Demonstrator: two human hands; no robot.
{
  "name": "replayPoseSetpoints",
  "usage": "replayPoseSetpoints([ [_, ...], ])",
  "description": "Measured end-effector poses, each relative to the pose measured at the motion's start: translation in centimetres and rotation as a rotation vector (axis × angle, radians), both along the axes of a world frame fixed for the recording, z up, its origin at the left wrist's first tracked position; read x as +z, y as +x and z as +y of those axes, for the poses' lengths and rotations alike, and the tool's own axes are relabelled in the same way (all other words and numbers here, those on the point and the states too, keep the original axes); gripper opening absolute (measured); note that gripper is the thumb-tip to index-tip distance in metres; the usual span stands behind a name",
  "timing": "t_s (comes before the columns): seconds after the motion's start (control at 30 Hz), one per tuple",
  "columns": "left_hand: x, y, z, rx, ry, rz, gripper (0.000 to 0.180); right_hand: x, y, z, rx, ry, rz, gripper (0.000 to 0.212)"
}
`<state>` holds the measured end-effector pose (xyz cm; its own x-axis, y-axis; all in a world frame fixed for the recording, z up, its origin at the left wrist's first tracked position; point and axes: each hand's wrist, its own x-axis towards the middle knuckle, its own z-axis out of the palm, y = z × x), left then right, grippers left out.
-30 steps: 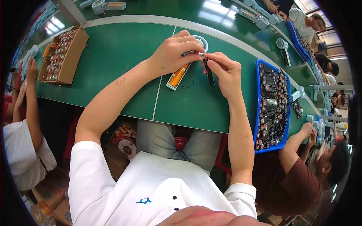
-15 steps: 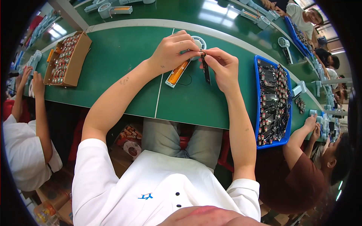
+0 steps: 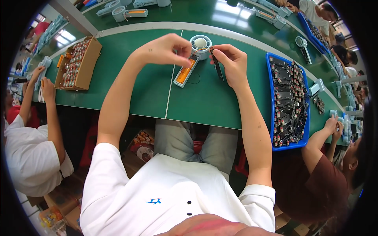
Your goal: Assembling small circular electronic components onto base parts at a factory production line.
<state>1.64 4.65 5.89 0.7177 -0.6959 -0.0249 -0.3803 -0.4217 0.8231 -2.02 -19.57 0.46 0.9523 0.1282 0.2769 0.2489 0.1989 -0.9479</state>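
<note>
A pale blue handheld fan (image 3: pixel 195 38) lies on the green table, its round head away from me. Its opened handle holds an orange battery (image 3: pixel 184 75), and a thin dark wire curls out beside it. Between thumb and fingertips, my right hand (image 3: pixel 233 63) pinches the upper end of a narrow black circuit board (image 3: pixel 217 70), which hangs tilted right of the handle. Reddish wires run from the fan toward that board. Just left of the fan, my left hand (image 3: pixel 167 50) hovers with bent fingers, thumb and forefinger apart, over the upper handle.
On the right stands a blue tray (image 3: pixel 306 133) full of black circuit boards. A cardboard box (image 3: pixel 87 67) of small round parts is at the left. Other fans (image 3: pixel 125 14) lie across the far ledge. Co-workers sit on both sides, a brown sleeve (image 3: pixel 323 173) close at right.
My left hand has let go near the board's top and moved left, uncovering the fan head. My right hand keeps its pinch on the circuit board. The view has shifted slightly.
</note>
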Motion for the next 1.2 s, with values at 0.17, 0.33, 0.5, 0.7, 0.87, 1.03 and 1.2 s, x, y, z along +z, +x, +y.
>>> replayPoseSetpoints([
  [0.17, 1.9, -2.8, -1.2, -0.002, 0.211, -0.107, 0.02, -0.4, 0.4, 0.0, 0.014, -0.024, -0.014, 0.016],
  [0.33, 2.2, -3.7, -1.4, 0.136, 0.359, -0.007, 0.017, -0.1, 0.4, 0.2, 0.03, -0.03, -0.045, 0.016],
  [0.5, 1.3, -3.2, -0.4, 0.15, 0.345, -0.088, 0.012, -0.2, 0.6, 0.3, 0.019, 0.054, -0.04, 0.014],
  [0.7, 1.9, -3.8, -0.7, 0.251, 0.188, -0.274, 0.007, -0.1, 0.5, 0.5, 0.032, 0.075, -0.032, 0.015],
  [0.87, 0.0, -3.3, -2.5, 0.361, -0.211, -0.335, 0.013, -0.1, 0.4, 0.5, 0.029, 0.089, -0.03, 0.014],
  [1.03, -1.4, -3.5, -5.3, 0.544, -0.614, -0.117, 0.019, 0.0, 0.3, 0.3, -0.011, 0.08, -0.053, 0.014],
  [1.2, -1.7, -3.0, -5.7, 0.387, -0.635, -0.043, 0.023, 0.0, -0.3, 0.7, -0.123, -0.081, -0.268, 0.016],
])
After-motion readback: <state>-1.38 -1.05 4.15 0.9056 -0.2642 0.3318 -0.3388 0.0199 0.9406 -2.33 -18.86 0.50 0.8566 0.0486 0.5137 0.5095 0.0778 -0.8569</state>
